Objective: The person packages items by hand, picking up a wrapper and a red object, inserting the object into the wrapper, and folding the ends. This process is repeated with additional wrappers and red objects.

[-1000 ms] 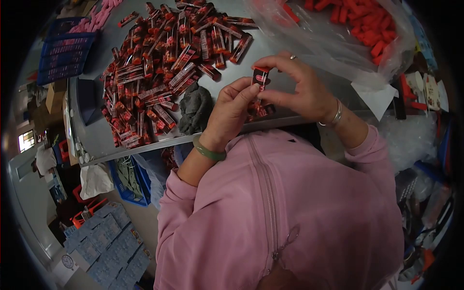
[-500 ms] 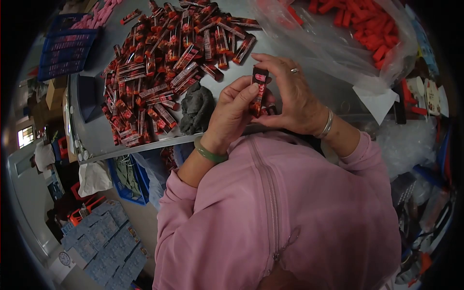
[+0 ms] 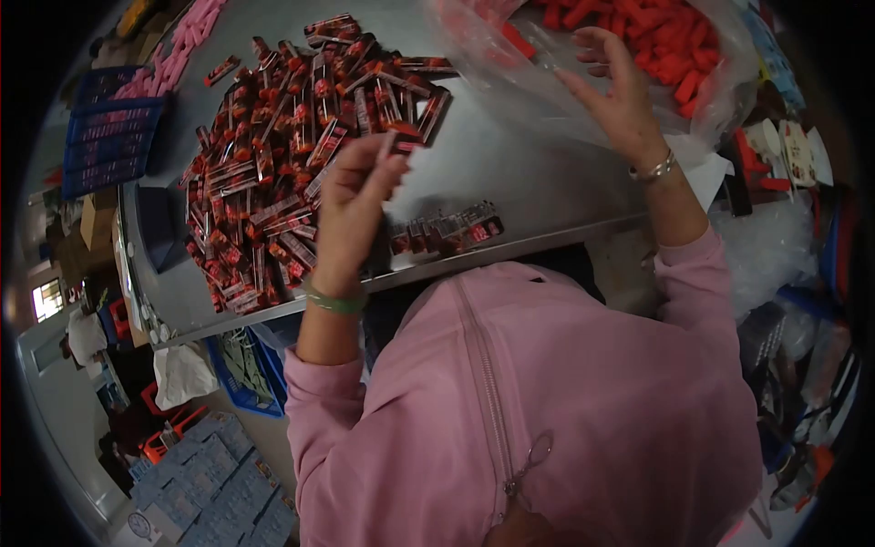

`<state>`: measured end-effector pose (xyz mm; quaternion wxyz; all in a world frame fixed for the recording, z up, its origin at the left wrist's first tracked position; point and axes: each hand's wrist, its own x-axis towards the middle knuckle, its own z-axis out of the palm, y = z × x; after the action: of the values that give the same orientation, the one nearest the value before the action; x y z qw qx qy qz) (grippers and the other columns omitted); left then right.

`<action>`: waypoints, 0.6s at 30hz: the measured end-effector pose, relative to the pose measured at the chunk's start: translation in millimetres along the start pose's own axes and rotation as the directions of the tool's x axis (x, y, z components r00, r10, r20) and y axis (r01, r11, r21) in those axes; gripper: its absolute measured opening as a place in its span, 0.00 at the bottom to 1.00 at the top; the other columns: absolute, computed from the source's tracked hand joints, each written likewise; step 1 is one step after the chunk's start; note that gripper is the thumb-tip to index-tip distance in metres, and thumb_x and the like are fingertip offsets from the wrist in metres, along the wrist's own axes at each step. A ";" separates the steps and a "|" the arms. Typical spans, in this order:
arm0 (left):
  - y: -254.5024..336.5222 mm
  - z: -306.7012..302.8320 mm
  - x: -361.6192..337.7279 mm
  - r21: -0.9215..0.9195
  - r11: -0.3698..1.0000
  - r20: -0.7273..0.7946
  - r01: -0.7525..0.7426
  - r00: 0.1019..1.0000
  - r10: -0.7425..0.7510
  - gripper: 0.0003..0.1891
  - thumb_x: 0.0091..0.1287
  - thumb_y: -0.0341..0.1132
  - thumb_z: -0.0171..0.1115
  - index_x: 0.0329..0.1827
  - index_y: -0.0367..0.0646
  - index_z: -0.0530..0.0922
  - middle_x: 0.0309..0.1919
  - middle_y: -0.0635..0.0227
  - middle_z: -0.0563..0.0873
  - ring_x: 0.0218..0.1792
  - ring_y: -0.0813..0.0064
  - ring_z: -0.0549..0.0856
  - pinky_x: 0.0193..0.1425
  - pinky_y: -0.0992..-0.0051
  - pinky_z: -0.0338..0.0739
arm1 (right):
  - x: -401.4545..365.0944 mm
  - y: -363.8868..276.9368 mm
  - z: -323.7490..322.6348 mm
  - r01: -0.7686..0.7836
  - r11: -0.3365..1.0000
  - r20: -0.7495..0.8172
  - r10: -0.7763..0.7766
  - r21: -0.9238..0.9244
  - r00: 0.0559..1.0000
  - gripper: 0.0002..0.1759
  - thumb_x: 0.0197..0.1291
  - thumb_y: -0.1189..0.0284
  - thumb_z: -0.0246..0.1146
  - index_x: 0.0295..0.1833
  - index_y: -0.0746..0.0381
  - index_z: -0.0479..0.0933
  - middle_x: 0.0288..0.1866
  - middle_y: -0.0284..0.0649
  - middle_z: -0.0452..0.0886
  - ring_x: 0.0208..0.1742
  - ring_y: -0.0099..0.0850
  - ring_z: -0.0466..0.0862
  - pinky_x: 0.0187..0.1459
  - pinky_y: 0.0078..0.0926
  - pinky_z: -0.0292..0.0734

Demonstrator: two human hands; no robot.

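My left hand (image 3: 351, 205) is closed, pinching a small dark-and-red printed packet (image 3: 402, 143) between thumb and fingers. It is raised in front of a large pile of similar packets (image 3: 264, 164) on the metal table. Over a clear plastic bag (image 3: 492, 77), my right hand (image 3: 620, 100) is open with its fingers apart and nothing visible in them. Short red sticks (image 3: 670, 46) fill the bag just beyond that hand. Along the table's near edge lies a row of more packets (image 3: 447, 230). A dark grey lump is mostly hidden behind my left hand.
The metal table (image 3: 538, 173) has a raised near edge. A blue basket (image 3: 111, 146) and pink sticks (image 3: 187, 46) are at its far left. A white paper (image 3: 706, 182) sits by the bag. Below, another blue basket (image 3: 246, 369) and stacked pale-blue boxes (image 3: 210, 483) stand on the floor.
My hands have moved apart. The left went left and up with a packet, toward the pile; the right let go and moved up and right to the bag. The near-edge row is now exposed.
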<state>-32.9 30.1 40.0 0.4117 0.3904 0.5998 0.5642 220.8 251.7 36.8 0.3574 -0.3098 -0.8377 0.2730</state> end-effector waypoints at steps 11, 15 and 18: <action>63.2 -121.4 37.7 0.981 -0.188 0.164 -0.044 0.698 0.697 0.17 0.61 0.33 0.73 0.51 0.41 0.81 0.38 0.61 0.85 0.43 0.61 0.83 0.44 0.65 0.76 | 46.5 103.0 35.8 -0.198 0.974 0.115 0.210 -0.108 0.971 0.19 0.64 0.61 0.68 0.53 0.64 0.77 0.39 0.38 0.83 0.39 0.27 0.82 0.44 0.26 0.79; 10.0 -13.5 6.7 0.727 0.641 0.084 -0.246 0.959 0.272 0.09 0.57 0.30 0.73 0.36 0.40 0.82 0.35 0.61 0.84 0.40 0.57 0.82 0.44 0.62 0.75 | 63.6 112.9 74.2 -0.164 0.977 0.142 0.183 -0.138 0.973 0.21 0.61 0.62 0.68 0.53 0.64 0.77 0.40 0.41 0.84 0.41 0.30 0.84 0.45 0.29 0.79; -23.4 31.1 -14.5 0.740 0.584 0.212 -0.333 0.940 0.268 0.10 0.54 0.30 0.73 0.35 0.40 0.81 0.34 0.60 0.82 0.39 0.56 0.81 0.44 0.61 0.74 | 71.6 101.1 87.5 -0.076 0.929 0.165 0.144 -0.362 0.976 0.21 0.59 0.65 0.68 0.53 0.65 0.77 0.41 0.44 0.85 0.42 0.33 0.84 0.45 0.31 0.79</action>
<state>1.3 26.3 16.6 0.1283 0.6446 0.6904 0.3022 146.8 348.9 -53.2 0.1991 -0.3886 -0.8842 0.1658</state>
